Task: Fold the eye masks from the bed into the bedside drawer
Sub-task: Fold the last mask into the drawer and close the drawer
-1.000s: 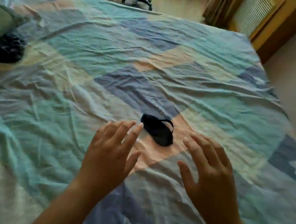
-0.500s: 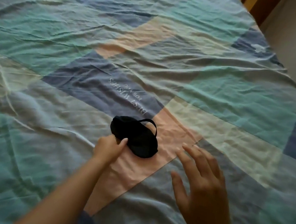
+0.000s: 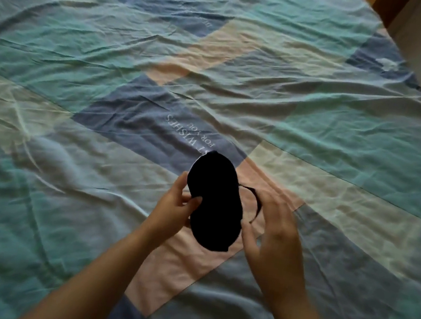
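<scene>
One black oval fabric eye mask (image 3: 213,204) between hands: left hand (image 3: 175,209) pinches left edge; right hand (image 3: 275,233) grips thin elastic strap (image 3: 257,198).

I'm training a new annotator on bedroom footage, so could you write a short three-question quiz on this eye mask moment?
1. True or false: the black eye mask lies flat on the bedspread, untouched.
2. Which hand has its thumb on the front of the mask? A) left hand B) right hand C) neither
3. Fill in: the thin strap loops out toward the ____ hand.

Key
1. False: it is lifted, pinched in the left hand's grip.
2. A.
3. Right; whether those fingers already hold the strap cannot be told.
</scene>
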